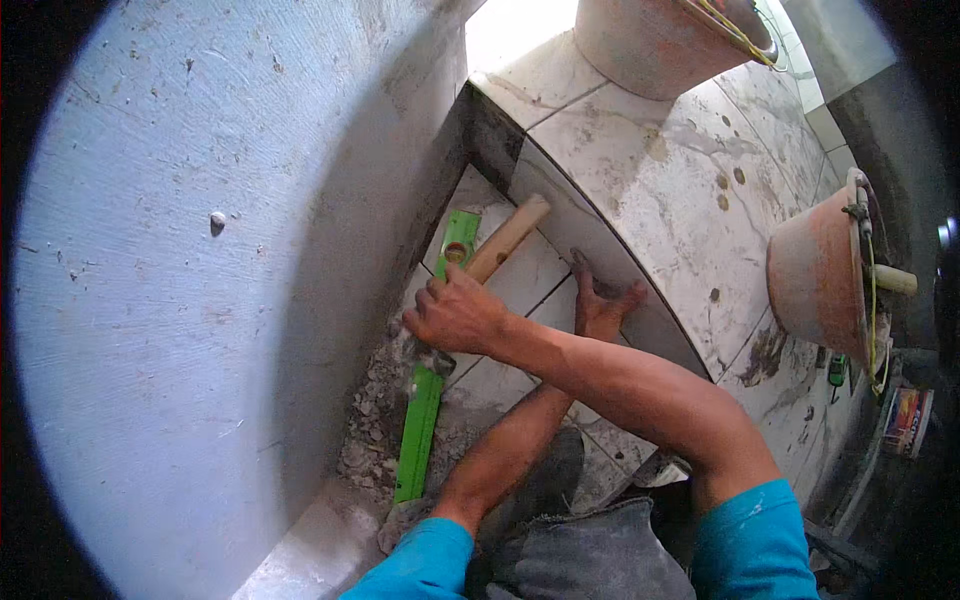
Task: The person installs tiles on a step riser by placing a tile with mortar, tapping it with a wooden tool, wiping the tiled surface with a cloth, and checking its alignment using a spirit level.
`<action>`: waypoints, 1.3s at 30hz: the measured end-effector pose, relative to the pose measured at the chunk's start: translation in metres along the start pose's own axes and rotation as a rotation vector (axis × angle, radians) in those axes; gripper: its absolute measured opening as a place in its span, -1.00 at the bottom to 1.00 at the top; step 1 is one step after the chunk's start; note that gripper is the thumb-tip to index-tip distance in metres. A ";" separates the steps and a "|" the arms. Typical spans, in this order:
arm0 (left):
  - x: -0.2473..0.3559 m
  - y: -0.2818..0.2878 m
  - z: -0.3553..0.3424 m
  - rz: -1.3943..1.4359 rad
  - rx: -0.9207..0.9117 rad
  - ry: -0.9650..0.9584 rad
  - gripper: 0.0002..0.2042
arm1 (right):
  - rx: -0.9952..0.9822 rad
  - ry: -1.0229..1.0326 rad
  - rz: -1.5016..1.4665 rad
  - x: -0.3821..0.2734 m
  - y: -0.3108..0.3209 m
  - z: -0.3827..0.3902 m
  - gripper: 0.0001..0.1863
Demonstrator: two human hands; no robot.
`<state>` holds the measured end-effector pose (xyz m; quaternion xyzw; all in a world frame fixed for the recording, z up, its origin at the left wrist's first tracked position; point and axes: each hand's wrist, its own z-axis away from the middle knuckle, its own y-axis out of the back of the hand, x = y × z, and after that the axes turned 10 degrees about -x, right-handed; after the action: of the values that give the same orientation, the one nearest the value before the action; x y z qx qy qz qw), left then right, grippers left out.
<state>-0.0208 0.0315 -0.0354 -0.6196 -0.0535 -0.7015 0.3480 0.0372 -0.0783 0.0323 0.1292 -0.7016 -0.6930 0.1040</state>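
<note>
My forearms cross, the right one passing over the left. My right hand (455,312) is closed round a hammer with a thick wooden handle (508,240); its head is mostly hidden beneath the hand. Under that hand, a green spirit level (419,430) lies lengthwise on the pale floor tiles (522,270), beside the wall. Further right, my left hand (603,300) has its fingers spread, resting at the upright tile (652,325) of the raised step, and holds nothing.
Broken mortar and rubble (368,425) fill the gap along the blue-white wall (200,300). On the marbled tiled ledge (660,190) stand a large bucket (640,50) and a second bucket (815,270). A small green tool (837,370) and a printed tub (908,422) are at the right.
</note>
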 end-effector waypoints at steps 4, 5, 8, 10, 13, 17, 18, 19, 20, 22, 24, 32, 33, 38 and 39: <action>-0.003 0.000 -0.002 0.060 -0.026 -0.030 0.11 | 0.001 -0.106 0.019 0.001 -0.003 0.000 -0.89; -0.004 0.000 -0.002 0.105 -0.033 -0.042 0.10 | -0.004 -0.089 -0.007 0.001 -0.004 0.001 -0.88; -0.005 -0.001 -0.001 0.010 -0.013 -0.099 0.08 | -0.028 -0.113 -0.022 -0.002 -0.009 0.004 -0.88; -0.005 -0.001 0.000 0.155 -0.036 0.045 0.09 | -0.036 -0.151 -0.016 -0.004 -0.012 0.006 -0.88; -0.004 0.001 0.000 0.209 -0.047 0.083 0.10 | -0.039 -0.104 -0.052 -0.003 -0.017 0.007 -0.89; -0.002 0.001 -0.001 0.168 -0.063 0.159 0.11 | 0.062 -0.129 0.015 -0.002 -0.017 0.010 -0.85; -0.001 -0.001 0.000 0.193 -0.063 0.105 0.11 | 0.038 -0.154 0.045 -0.006 -0.016 0.013 -0.85; -0.001 -0.004 0.002 0.206 -0.067 0.082 0.11 | 0.052 -0.128 0.021 -0.010 -0.015 0.015 -0.85; 0.000 -0.007 0.005 0.219 -0.072 0.060 0.12 | 0.023 -0.131 -0.009 -0.018 -0.014 0.017 -0.86; 0.000 -0.016 0.016 0.428 -0.038 0.221 0.10 | -0.021 -0.154 -0.055 -0.037 -0.014 0.024 -0.88; 0.001 -0.023 0.026 0.320 -0.045 0.214 0.12 | -0.064 -0.082 -0.087 -0.050 -0.018 0.030 -0.86; -0.015 -0.027 0.032 0.280 -0.102 0.100 0.06 | -0.222 -0.222 -0.083 -0.033 -0.037 0.052 -0.90; -0.018 -0.027 0.031 0.281 -0.064 0.107 0.11 | -0.150 -0.186 -0.100 -0.031 -0.035 0.054 -0.90; -0.024 -0.025 0.026 0.287 -0.041 0.115 0.16 | -0.100 -0.159 -0.157 -0.031 -0.018 0.060 -0.90; -0.024 -0.025 0.025 0.302 -0.041 0.101 0.15 | -0.126 -0.187 -0.160 -0.030 -0.015 0.061 -0.90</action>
<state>-0.0137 0.0728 -0.0423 -0.5914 0.0723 -0.6724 0.4392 0.0463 -0.0114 0.0174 0.1127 -0.6509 -0.7507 -0.0096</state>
